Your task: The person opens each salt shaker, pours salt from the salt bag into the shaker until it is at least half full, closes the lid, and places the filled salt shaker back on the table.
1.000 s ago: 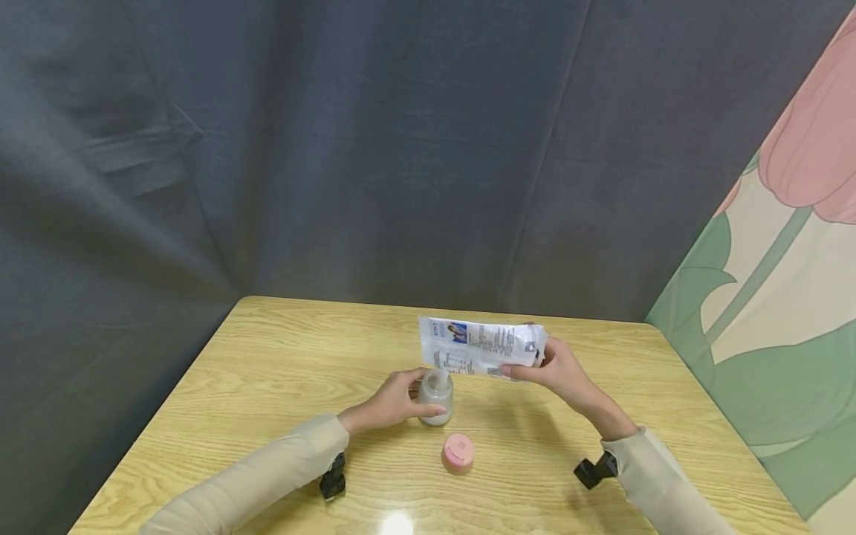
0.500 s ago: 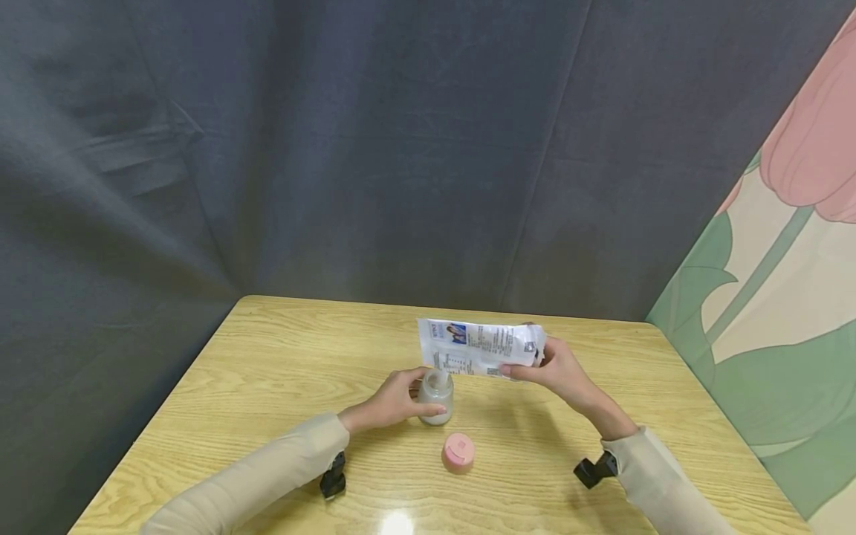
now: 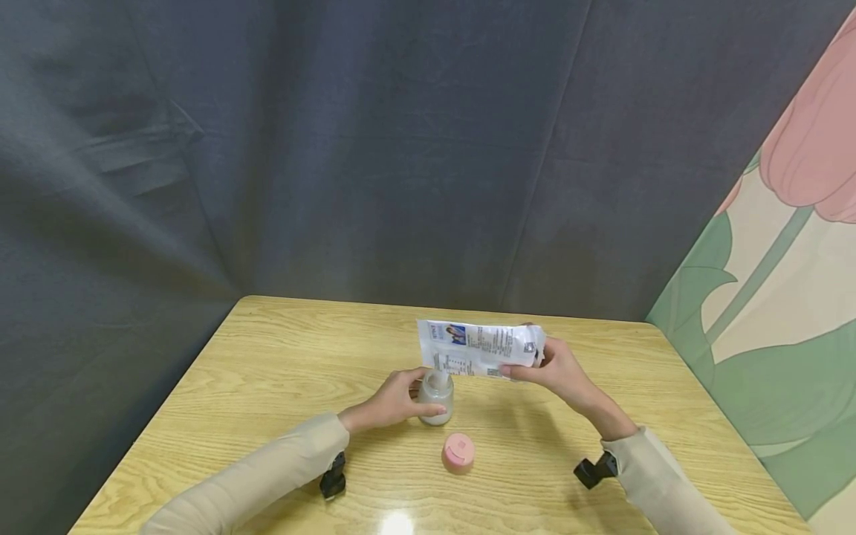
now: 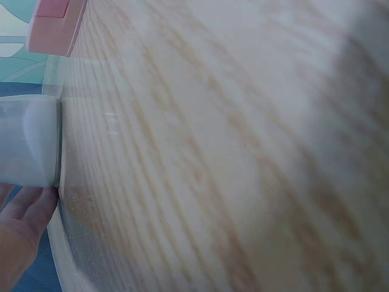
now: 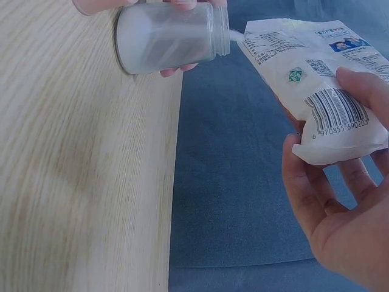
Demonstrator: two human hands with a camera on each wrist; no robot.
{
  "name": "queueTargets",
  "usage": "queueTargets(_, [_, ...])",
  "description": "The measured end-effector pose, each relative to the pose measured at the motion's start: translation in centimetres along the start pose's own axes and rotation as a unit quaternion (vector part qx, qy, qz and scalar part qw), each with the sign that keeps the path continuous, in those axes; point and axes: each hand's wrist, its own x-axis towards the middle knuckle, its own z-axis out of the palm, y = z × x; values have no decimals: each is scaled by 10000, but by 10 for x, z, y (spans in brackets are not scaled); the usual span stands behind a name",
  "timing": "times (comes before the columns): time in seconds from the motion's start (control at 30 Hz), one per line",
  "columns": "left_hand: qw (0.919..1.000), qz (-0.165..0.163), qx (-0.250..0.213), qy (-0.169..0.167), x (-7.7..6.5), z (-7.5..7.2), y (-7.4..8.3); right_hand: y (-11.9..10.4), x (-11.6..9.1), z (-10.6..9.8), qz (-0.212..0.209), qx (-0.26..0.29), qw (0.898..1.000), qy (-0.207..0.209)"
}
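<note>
My left hand (image 3: 391, 405) holds a clear glass jar (image 3: 438, 405) upright on the table, thumb on the near side and fingers behind. White contents show inside the jar (image 5: 164, 39) in the right wrist view. Above it, my right hand (image 3: 568, 375) grips the bottom end of a white printed plastic bag (image 3: 484, 348), tilted with one corner at the jar's mouth. A thin white stream (image 5: 237, 36) runs from that corner into the opening. The bag's barcode side (image 5: 319, 85) faces the right wrist camera, thumb on top and fingers beneath.
A pink lid (image 3: 458, 453) rests on the wooden table (image 3: 267, 371) just in front of the jar. Dark curtains (image 3: 401, 148) hang behind and to the left. A flower-patterned wall (image 3: 789, 297) rises on the right. Each wrist carries a small black camera (image 3: 595, 471).
The free end of the bag has sunk very slightly toward the jar. Both hands, the jar and the lid stay in place.
</note>
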Motion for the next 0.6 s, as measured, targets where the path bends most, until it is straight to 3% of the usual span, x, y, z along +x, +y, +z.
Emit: queueTargets(0.6, [10000,-68,10,-12,0,0,1,1,0,0,15,46,10000,4])
